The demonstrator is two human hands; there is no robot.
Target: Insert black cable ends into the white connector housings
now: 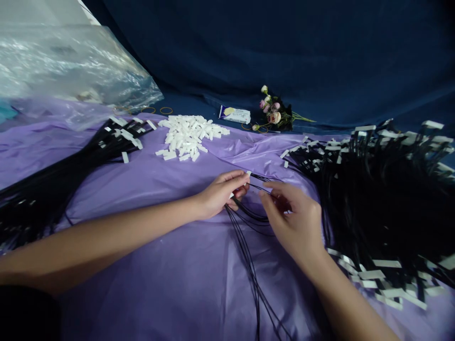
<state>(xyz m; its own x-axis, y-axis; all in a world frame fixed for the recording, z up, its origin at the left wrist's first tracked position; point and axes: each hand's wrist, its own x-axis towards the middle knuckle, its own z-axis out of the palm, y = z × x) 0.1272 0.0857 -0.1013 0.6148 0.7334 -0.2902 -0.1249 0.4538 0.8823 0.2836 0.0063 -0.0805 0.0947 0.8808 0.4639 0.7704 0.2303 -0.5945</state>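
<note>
Near the middle of the purple sheet, my left hand (227,192) is closed on a bundle of thin black cords (249,265). Small white end pieces poke out at its fingertips. Several cords loop to the right and others hang down toward me. Close beside it, my right hand (293,213) has its thumb and forefinger drawn together around a black cord that runs from the left hand. Its other fingers are curled and partly hidden. Beyond the hands lies a pile of small white plastic pieces (190,135).
A purple sheet (149,284) covers the work surface. Black cords with white ends lie in a bundle (71,166) at left and a large heap (359,203) at right. Behind are a wrapped packet (235,114), artificial flowers (273,116), rubber bands and a clear plastic bag (71,66).
</note>
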